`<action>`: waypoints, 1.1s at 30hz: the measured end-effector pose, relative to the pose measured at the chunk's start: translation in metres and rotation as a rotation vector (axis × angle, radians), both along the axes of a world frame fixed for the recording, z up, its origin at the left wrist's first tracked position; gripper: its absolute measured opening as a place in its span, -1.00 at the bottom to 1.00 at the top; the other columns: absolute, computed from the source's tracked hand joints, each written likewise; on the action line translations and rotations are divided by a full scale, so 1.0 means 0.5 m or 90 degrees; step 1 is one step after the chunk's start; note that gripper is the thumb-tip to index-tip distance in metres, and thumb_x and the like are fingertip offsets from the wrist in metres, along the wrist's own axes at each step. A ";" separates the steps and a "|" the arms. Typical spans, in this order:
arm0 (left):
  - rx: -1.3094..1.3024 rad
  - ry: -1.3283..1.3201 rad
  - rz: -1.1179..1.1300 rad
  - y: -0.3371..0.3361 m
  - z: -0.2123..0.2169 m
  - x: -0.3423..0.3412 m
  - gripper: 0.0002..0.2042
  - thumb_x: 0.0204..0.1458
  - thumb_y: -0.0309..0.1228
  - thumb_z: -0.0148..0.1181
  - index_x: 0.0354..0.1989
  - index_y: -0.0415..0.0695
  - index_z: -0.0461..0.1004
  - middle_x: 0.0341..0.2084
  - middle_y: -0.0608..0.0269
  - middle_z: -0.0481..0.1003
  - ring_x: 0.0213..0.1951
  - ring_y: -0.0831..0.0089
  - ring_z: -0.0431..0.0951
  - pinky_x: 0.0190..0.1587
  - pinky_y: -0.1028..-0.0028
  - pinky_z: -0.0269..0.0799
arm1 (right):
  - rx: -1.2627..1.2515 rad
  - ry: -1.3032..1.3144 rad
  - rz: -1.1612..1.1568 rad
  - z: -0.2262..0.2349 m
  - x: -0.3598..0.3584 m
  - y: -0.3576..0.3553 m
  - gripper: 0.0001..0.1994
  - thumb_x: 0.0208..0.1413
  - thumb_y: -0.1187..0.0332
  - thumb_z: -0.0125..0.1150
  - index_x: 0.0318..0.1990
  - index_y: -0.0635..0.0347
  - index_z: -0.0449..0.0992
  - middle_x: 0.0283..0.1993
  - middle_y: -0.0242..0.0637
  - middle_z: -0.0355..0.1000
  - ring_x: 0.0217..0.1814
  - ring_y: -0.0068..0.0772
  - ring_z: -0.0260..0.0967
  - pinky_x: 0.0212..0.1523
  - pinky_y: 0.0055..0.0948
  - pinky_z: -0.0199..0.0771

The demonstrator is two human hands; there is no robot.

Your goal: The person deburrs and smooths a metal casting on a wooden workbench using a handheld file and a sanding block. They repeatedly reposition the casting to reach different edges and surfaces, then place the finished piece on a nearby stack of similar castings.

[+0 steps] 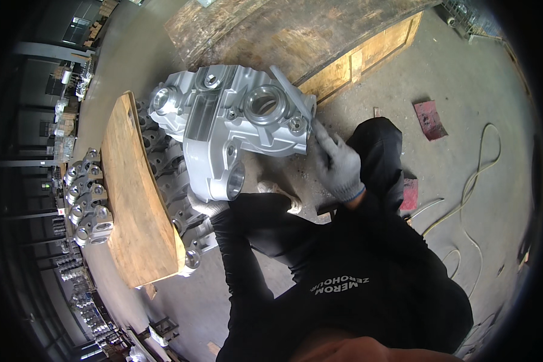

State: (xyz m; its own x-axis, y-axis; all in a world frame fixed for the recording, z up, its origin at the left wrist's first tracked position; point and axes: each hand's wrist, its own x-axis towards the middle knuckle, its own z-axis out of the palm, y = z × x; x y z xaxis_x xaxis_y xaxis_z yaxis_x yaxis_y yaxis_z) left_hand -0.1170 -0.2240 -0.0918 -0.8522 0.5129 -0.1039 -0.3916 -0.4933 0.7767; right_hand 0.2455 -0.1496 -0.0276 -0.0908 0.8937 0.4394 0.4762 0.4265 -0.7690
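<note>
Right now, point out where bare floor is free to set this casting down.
Free: concrete floor right of the right hand, between red pad and hose. Crowded: left of the casting, where wooden board covers stacked castings.

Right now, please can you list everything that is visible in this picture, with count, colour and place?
casting: one, silver, centre, on the floor
file: one, grey, against the casting's right edge
plank: one, brown, left, over other parts
small castings: many, silver, far left, in rows
crate: one, wooden, top
red pieces: two, right floor
cable: one, pale, right floor
left hand: grey glove, under the casting's lower end
right hand: grey glove, holding the file
</note>
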 end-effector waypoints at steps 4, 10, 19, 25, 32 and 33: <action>0.000 0.028 0.008 0.000 -0.007 -0.003 -0.50 0.18 -0.09 0.16 0.12 -0.26 0.49 0.04 0.10 0.55 0.08 0.15 0.56 0.17 0.17 0.52 | 0.002 0.014 0.012 0.019 0.013 0.007 -0.41 0.17 0.44 0.27 0.39 -0.15 0.44 -0.30 -0.06 0.51 -0.40 -0.01 0.54 -0.42 -0.16 0.56; -0.003 -0.012 0.035 -0.003 -0.015 -0.012 -0.48 0.19 -0.09 0.12 0.16 -0.25 0.48 0.11 0.07 0.53 0.14 0.13 0.54 0.19 0.14 0.50 | -0.043 0.031 0.018 0.023 0.029 0.029 -0.47 0.19 0.40 0.24 0.35 -0.09 0.46 -0.26 0.02 0.52 -0.34 0.10 0.55 -0.36 -0.11 0.59; -0.044 0.056 0.019 -0.011 -0.023 -0.016 -0.44 0.21 -0.06 0.03 0.22 -0.25 0.43 0.16 0.03 0.49 0.17 0.08 0.53 0.21 0.10 0.50 | -0.064 0.070 0.067 -0.004 0.038 0.044 -0.42 0.22 0.43 0.21 0.42 -0.12 0.37 -0.30 0.09 0.50 -0.40 0.14 0.52 -0.38 -0.07 0.54; -0.036 0.043 0.009 -0.014 -0.040 -0.038 -0.38 0.15 -0.01 0.08 0.27 -0.23 0.40 0.19 0.03 0.46 0.19 0.06 0.50 0.21 0.08 0.50 | 0.019 0.169 0.105 0.004 0.045 0.068 -0.46 0.24 0.50 0.16 0.39 -0.02 0.40 -0.17 0.16 0.54 -0.23 0.16 0.58 -0.22 -0.14 0.63; -0.048 0.019 0.000 -0.015 -0.031 -0.027 -0.36 0.14 0.02 0.09 0.27 -0.21 0.41 0.21 0.04 0.44 0.20 0.07 0.49 0.22 0.06 0.48 | -0.246 0.219 0.191 0.035 0.068 0.087 -0.48 0.33 0.54 0.04 0.44 0.20 0.31 0.21 0.13 0.49 0.24 -0.26 0.53 0.19 -0.36 0.52; -0.017 -0.007 -0.031 -0.015 -0.027 -0.025 -0.36 0.14 0.02 0.08 0.27 -0.21 0.41 0.21 0.04 0.44 0.20 0.07 0.49 0.23 0.06 0.47 | -0.270 0.200 0.187 0.036 0.070 0.087 -0.49 0.34 0.54 0.03 0.44 0.23 0.30 0.29 0.11 0.46 0.31 -0.27 0.49 0.27 -0.38 0.47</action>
State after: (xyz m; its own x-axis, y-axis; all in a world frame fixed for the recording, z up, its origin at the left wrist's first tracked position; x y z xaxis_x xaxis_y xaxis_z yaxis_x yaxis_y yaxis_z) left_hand -0.1293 -0.2314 -0.1056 -0.8246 0.5512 -0.1272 -0.4236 -0.4527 0.7846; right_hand 0.2807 -0.1059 -0.0099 -0.2841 0.9540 0.0954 0.1072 0.1305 -0.9856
